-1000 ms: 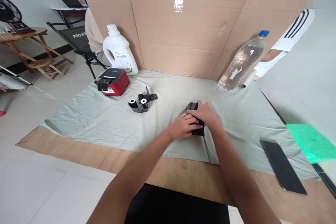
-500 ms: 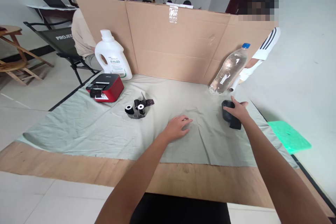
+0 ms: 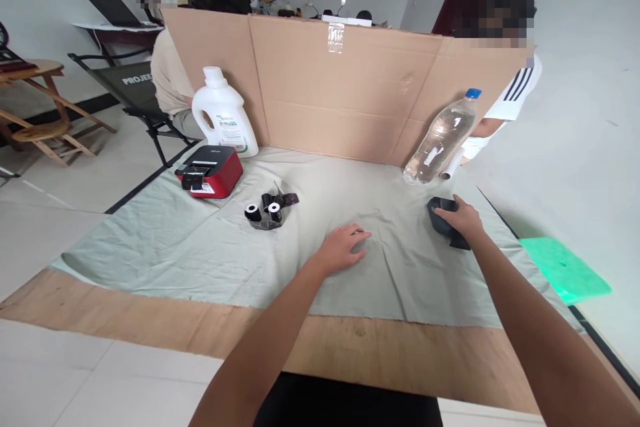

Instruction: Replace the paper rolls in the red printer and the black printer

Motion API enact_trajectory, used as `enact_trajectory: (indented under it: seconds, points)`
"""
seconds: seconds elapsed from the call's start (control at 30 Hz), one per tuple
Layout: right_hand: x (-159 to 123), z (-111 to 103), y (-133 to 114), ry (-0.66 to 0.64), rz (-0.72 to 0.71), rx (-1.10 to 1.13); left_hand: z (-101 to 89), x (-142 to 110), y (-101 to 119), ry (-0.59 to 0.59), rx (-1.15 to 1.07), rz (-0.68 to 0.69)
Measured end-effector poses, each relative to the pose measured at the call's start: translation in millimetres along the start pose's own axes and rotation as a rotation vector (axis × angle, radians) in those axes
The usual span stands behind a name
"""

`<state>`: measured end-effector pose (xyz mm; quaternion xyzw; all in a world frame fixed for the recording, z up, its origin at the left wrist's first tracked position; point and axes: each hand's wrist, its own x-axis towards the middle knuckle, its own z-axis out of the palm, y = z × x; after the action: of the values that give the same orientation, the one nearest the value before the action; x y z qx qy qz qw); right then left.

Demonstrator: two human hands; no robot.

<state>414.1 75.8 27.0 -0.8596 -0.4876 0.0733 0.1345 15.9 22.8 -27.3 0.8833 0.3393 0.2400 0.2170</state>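
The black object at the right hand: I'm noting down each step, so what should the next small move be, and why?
I'd probably loosen the right hand and lift it away. It grips the black object, which seems to rest on the cloth, apart from the leaning bottle.

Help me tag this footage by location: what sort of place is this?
Probably a makeshift indoor workspace: a wooden table partly covered with cloth, a cardboard screen along its far side, and an open laptop in the background.
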Motion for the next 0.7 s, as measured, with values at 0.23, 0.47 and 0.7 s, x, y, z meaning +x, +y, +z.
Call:
enact_trajectory:
  seconds: [0.23, 0.47, 0.7]
  points:
    - [-10, -1, -2, 0.007, 0.008, 0.010, 0.5, 0, -1, 0.000, 0.013, 0.016]
    - [-23, -2, -5, 0.063, 0.006, 0.016, -3.6, -1, 2, 0.026, -0.019, -0.001]
    - [-30, -10, -21, 0.069, -0.005, -0.081, -8.5, 4, 4, 0.143, 0.039, 0.047]
